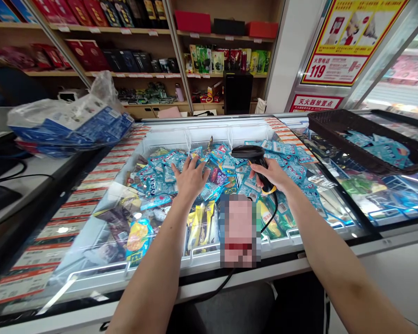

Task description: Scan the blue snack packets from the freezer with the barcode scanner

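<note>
My right hand (271,175) is wrapped round the handle of a black barcode scanner (248,152), whose head points left over the packets. A black cable runs down from its handle. My left hand (191,178), fingers spread and palm down, lies over small blue printed packets (156,185). Many such packets are spread across the glass top of a chest freezer (209,123), and more blue packets (285,157) lie to the right of the scanner. Whether a packet sits under my left palm is hidden. Near the front edge lies a blurred-out pink rectangular object (240,227).
A dark brown basket (376,139) holding blue packets stands at the right. A plastic bag of blue-and-white packages (73,120) sits at the left. Price labels (69,213) line the freezer's side. Stocked shelves (125,74) stand behind.
</note>
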`<state>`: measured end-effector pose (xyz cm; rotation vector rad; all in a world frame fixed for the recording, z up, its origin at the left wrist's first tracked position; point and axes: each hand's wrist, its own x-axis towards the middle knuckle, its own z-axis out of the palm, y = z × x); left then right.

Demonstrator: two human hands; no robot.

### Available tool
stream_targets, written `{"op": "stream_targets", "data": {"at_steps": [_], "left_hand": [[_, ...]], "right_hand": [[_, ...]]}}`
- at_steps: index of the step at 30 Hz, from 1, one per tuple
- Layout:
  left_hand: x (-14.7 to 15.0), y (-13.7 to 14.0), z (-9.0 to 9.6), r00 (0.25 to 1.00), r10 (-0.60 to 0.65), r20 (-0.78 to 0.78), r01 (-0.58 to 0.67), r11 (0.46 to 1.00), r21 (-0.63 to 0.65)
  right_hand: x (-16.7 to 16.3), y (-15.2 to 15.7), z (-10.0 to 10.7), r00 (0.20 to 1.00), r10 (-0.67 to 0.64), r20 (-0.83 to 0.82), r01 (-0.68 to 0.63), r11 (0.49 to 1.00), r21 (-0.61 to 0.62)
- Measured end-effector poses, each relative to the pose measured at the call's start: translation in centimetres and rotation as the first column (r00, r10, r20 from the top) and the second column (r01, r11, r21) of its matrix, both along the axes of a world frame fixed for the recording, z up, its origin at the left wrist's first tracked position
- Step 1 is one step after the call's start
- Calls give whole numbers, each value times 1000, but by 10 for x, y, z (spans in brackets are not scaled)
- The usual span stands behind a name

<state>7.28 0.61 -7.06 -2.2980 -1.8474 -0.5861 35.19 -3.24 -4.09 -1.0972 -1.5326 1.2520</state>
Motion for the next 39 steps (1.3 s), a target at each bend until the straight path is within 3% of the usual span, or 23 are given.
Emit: {"op": "stream_targets", "data": {"at_steps": [6, 9, 15, 20, 30, 33, 39], "left_hand": [[-9, 6, -7, 994, 110, 24, -112, 990, 85], [-9, 7, -7, 994, 108, 23, -109, 989, 101], [8, 8, -5, 994, -103, 20, 100, 988, 118], [31, 11, -9, 956, -292, 33, 292, 956, 3], [62, 37, -3, 897, -438, 53, 440, 879, -185], [64, 35, -6, 908, -416, 39, 418, 901, -119], [57, 15, -4, 965, -260, -28, 261, 965, 10]], "right_hand": [[5, 5, -2, 991, -124, -49, 125, 992, 16], [6, 8, -5, 980, -172, -104, 174, 985, 10], [5, 11, -7, 972, -199, -125, 200, 980, -10], [6, 11, -7, 981, -165, -103, 162, 986, -40], [4, 9, -2, 985, -157, -74, 154, 987, -49], [5, 9, -2, 986, -151, -73, 148, 988, -51], [5, 8, -3, 984, -172, -49, 168, 983, -70]]}}
